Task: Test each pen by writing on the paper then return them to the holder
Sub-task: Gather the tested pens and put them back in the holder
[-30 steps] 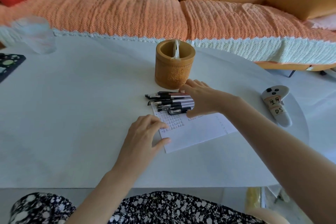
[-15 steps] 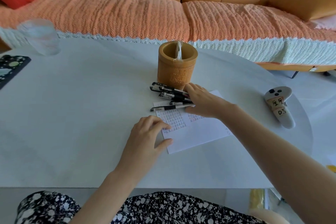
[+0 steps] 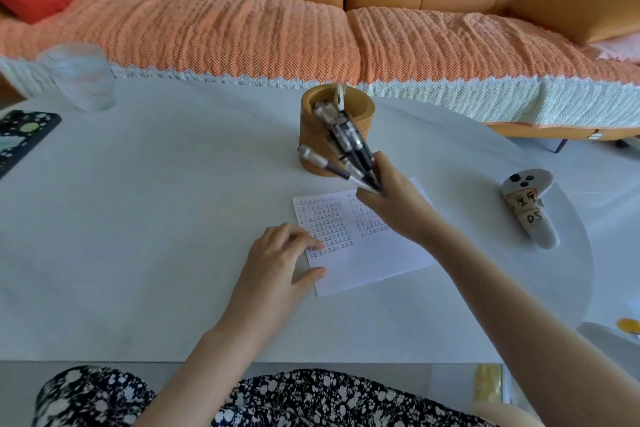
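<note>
My right hand (image 3: 398,204) grips a bunch of several black and silver pens (image 3: 346,142), lifted off the table and fanned up and to the left in front of the round wooden holder (image 3: 363,114). The holder stands upright behind the paper with a small white item sticking out of it. The white paper (image 3: 367,253), covered in rows of written marks, lies on the white table (image 3: 156,218). My left hand (image 3: 277,263) rests flat on the paper's left edge, fingers spread, holding nothing.
A clear glass (image 3: 79,76) stands at the table's far left, beside a dark patterned phone (image 3: 20,135). A white controller with taped labels (image 3: 526,204) lies to the right. An orange sofa (image 3: 311,28) runs behind the table.
My right hand has gathered the pens that lay on the table by the paper and raised them as a bundle toward the holder. My left hand has stayed on the paper.
</note>
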{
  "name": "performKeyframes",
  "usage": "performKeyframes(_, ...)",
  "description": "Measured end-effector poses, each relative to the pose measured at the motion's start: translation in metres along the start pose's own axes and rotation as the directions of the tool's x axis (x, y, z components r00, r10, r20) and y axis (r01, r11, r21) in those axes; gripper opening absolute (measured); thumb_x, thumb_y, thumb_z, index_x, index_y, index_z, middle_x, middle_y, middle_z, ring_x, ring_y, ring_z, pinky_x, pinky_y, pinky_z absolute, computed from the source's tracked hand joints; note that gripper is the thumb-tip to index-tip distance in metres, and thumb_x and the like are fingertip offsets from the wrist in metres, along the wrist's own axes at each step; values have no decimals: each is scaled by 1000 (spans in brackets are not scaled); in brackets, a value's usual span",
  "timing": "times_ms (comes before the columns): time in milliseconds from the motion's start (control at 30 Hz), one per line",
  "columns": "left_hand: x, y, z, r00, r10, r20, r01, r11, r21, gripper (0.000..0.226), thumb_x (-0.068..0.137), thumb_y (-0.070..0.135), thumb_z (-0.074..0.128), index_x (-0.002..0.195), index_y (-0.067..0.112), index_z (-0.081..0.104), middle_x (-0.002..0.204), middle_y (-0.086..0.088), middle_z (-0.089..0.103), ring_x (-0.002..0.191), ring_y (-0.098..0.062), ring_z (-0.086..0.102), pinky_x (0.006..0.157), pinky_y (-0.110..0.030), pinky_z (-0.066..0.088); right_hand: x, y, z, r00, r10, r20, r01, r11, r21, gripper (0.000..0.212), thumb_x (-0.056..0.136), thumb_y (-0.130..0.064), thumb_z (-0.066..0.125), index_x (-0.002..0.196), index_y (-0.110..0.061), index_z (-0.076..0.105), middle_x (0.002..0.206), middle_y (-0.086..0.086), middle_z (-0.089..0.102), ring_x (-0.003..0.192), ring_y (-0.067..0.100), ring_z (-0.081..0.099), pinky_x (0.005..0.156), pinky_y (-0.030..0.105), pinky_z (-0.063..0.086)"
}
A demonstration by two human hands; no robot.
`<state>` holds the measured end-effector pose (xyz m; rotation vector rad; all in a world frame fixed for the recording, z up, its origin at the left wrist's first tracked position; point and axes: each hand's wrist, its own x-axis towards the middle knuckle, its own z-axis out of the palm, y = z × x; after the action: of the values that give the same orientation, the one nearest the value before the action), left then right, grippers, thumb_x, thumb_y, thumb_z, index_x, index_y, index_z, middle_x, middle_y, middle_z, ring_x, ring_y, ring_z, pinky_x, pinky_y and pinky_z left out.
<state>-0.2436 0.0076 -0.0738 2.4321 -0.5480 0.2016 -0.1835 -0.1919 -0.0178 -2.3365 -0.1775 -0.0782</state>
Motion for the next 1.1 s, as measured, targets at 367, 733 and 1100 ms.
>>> performKeyframes(367, 110, -4, -32, 944, -323, -68, 272, 877, -396, 91, 72, 27, 78, 144, 14, 24, 145, -7, 28, 133, -17, 33, 107, -28, 29, -21, -5, -13, 943, 194, 269, -328, 424, 844, 4, 91, -4, 48, 93, -7, 49, 70, 5, 50, 58, 19, 52, 59, 33, 48)
performKeyframes(733, 178, 2, -34, 971, -222, 83, 234, 835, -498, 110, 58, 23, 88, 145, 19, 21, 141, -1, 41, 124, -18, 41, 106, -39, 35, -24, -10, -15, 958, 178, 224, -269, 295, 917, 9, 91, 0, 46, 93, -9, 47, 76, 4, 45, 55, 15, 46, 49, 26, 42)
performKeyframes(1100, 124, 29, -49, 961, -237, -141, 126, 833, -539, 95, 54, 25, 89, 132, 25, 36, 117, 15, 47, 107, -6, 46, 79, -10, 39, -35, -21, -22, 983, 149, 110, -149, 288, 946, 11, 83, -5, 52, 93, -10, 51, 76, 4, 45, 56, 16, 46, 50, 28, 44)
